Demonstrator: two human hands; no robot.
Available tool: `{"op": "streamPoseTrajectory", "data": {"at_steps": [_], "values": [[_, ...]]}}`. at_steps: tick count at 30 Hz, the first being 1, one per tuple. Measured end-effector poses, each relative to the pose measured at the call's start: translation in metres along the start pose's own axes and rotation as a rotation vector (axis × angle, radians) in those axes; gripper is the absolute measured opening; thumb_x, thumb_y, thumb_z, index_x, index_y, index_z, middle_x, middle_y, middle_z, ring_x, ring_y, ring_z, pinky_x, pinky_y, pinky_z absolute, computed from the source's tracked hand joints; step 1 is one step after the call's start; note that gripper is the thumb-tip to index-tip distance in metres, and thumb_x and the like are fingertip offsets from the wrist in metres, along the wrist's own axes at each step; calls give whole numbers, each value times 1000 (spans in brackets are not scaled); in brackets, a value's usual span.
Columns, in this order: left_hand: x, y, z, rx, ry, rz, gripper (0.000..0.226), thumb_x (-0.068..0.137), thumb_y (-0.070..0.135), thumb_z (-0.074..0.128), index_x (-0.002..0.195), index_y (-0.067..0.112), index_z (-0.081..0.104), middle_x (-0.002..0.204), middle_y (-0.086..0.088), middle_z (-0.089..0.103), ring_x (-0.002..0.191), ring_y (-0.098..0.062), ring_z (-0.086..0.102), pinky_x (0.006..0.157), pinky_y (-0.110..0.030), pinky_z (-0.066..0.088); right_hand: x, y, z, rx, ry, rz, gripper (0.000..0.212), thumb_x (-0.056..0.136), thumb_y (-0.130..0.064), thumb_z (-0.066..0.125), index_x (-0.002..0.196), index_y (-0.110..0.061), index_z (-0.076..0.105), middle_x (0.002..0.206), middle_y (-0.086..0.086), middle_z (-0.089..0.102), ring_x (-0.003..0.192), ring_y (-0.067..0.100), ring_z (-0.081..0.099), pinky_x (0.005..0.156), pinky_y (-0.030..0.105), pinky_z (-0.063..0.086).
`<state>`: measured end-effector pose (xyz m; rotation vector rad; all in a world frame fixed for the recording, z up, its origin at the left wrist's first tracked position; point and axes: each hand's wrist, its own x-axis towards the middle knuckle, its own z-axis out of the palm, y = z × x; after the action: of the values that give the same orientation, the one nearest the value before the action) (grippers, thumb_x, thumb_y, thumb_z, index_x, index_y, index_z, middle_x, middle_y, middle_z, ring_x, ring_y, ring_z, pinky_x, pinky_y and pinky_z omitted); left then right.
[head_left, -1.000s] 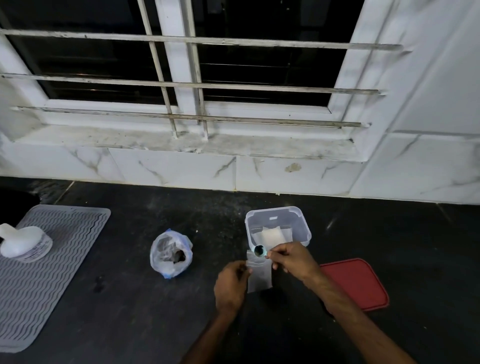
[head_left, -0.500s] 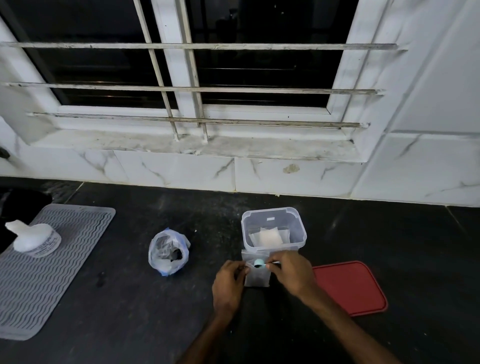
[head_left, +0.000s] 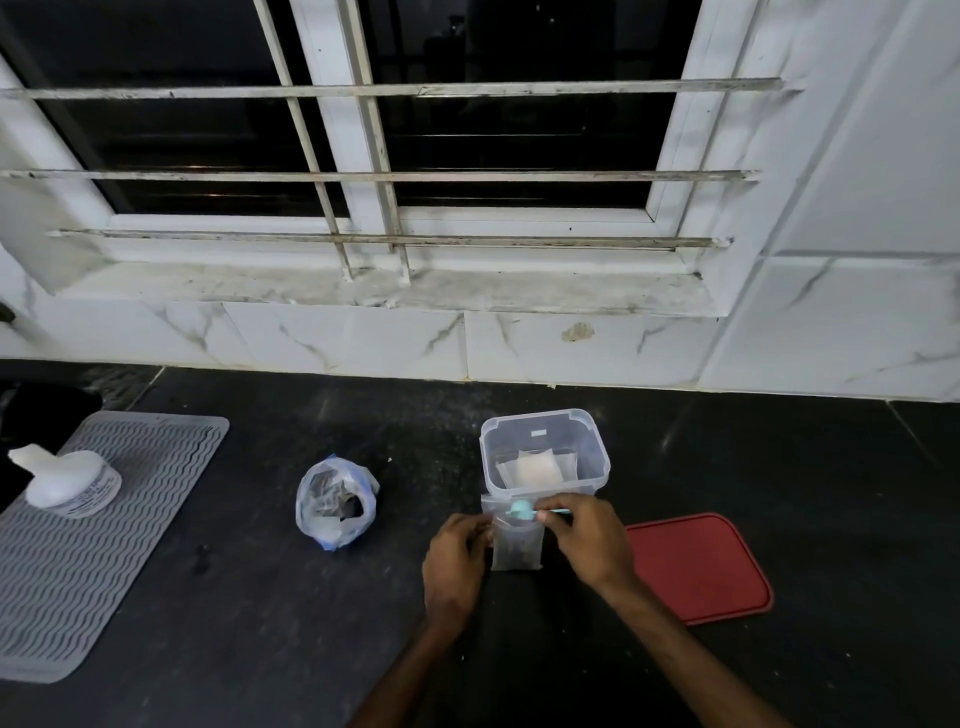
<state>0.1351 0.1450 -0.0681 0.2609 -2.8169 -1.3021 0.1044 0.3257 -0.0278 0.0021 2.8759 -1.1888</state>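
Head view: left hand (head_left: 454, 564) pinched the likely limp, light pouch (head_left: 516, 545) by its rim; right hand (head_left: 589, 540) beside it gripped a spoon (head_left: 522, 508).

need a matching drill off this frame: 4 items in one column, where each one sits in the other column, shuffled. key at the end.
Items
1. red lid
2. teal spoon
3. white bottle
4. plastic bag with dark contents

Places
A. on the grey mat
B. flat on the counter, right of the right hand
C. pinched by the right hand at the mouth of the small pouch
D. on the counter, left of the left hand

Pairs: 1-B, 2-C, 3-A, 4-D
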Motion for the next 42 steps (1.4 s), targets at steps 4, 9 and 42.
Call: {"op": "streamPoseTrajectory", "data": {"at_steps": [4, 9, 42], "values": [[3, -1, -7, -62, 11, -15, 25, 92, 21, 62, 111, 35, 69, 110, 18, 63, 93, 2, 62, 82, -26, 54, 3, 7, -2, 97, -3, 39, 8, 84, -25, 74, 91, -26, 77, 88, -16, 74, 84, -3, 66, 80, 24, 55], [-5, -9, -44, -280, 202, -114, 24, 93, 39, 60, 116, 35, 56, 107, 19, 64, 94, 4, 63, 82, -25, 52, 0, -15, -11, 203, 48, -4, 9, 86, -19, 72, 87, -27, 75, 79, -18, 73, 81, -4, 67, 77, 18, 53], [67, -111, -146, -419, 169, -553, 28, 97, 34, 53, 113, 14, 41, 101, -4, 59, 89, -21, 57, 77, -33, 45, 36, -174, 187, -626, -257, -196, 27, 103, -23, 36, 116, -13, 58, 109, 10, 69, 98, 28, 67, 77, 36, 50]]}}
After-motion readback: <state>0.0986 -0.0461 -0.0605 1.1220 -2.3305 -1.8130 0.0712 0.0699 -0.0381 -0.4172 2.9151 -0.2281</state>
